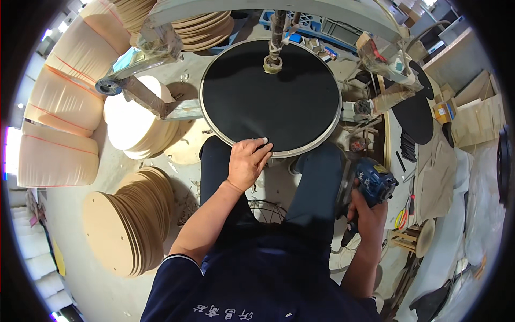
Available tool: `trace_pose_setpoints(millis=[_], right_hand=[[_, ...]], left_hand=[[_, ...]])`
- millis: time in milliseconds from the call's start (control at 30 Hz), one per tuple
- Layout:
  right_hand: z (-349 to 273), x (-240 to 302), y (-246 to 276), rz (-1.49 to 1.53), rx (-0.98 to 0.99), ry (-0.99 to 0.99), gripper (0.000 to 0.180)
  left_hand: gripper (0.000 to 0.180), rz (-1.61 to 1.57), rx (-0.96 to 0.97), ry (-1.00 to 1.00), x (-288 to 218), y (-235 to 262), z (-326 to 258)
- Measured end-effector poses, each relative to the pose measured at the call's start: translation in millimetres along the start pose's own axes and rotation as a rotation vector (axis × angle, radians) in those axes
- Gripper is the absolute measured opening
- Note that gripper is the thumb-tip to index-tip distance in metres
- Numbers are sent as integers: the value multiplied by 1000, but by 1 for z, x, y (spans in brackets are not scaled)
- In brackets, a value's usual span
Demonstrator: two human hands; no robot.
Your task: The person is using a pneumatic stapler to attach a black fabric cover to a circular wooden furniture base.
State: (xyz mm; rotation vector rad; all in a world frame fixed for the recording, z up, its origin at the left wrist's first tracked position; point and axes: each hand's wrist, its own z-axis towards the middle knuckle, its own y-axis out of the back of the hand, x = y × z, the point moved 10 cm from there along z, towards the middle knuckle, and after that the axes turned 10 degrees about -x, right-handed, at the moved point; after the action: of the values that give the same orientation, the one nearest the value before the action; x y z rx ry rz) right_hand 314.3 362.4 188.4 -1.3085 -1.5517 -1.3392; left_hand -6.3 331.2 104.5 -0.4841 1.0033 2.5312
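Note:
In front of me lies a large round black cover (268, 107) inside a pale metal ring (309, 150). A wrapped vertical rod (276, 43) presses down on it near its far side. My left hand (249, 162) is at the near edge, its fingers curled and gripping the black cover, which creases slightly at the fingertips. Low on the right, my right hand (366, 209) is wrapped around a blue staple gun (374, 181), held beside my right thigh and apart from the ring. A hose appears to trail from its handle.
Stacked wooden discs (115, 231) stand on the left floor, with white round pads (140, 121) behind them. Tall foam rolls (59, 155) line the left side. Wrapped machine arms flank the ring. On the right bench lie black strips (407, 147), scissors (401, 219) and black round pieces (413, 121).

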Motion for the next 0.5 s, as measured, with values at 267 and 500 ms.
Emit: trace_pose_setpoints(millis=[267,500], right_hand=[[-2,-8,3,11,19,-39,22],[1,-13,2,43,31,-31,24]], left_hand=[[41,-36,190,148,6,-14,26],[19,28,175,-243,-21,-17,30]])
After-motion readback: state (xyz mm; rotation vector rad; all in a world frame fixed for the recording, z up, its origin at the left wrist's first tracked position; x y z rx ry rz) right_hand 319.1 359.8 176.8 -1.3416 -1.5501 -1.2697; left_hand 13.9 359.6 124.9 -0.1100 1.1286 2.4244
